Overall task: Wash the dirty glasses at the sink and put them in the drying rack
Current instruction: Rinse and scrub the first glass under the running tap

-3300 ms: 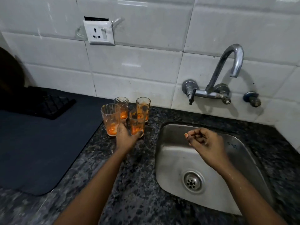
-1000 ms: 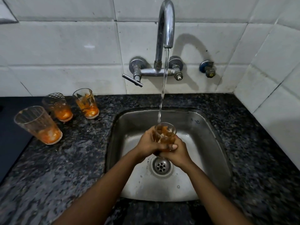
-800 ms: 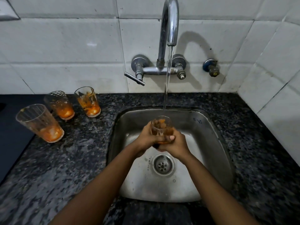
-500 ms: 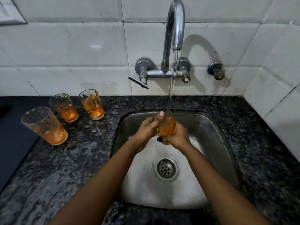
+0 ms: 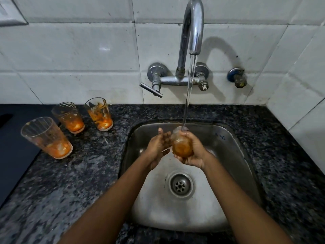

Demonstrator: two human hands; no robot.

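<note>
One glass (image 5: 182, 146) is in play, held over the sink (image 5: 233, 150) under the running stream (image 5: 189, 95) from the tap (image 5: 192, 27). The right hand (image 5: 193, 152) wraps its fingers and thumb round the glass from below and behind, tilting it so its mouth leans up and away toward the water and its base points back at the person. The left hand (image 5: 159, 147) sits just beside the glass on its left, fingers loosely extended and touching its side; whether it truly grips is hard to tell, and it looks more like rubbing. Orange residue clouds the glass, so the rinse is likely at an early stage.

Outward on the table (image 5: 98, 166), to the left of the sink, three more dirty glasses (image 5: 69, 118) stand upright with orange dregs, so the left hand is the nearer one for fetching the next. No drying rack is in view; a dark mat (image 5: 15, 155) lies at the far left.
</note>
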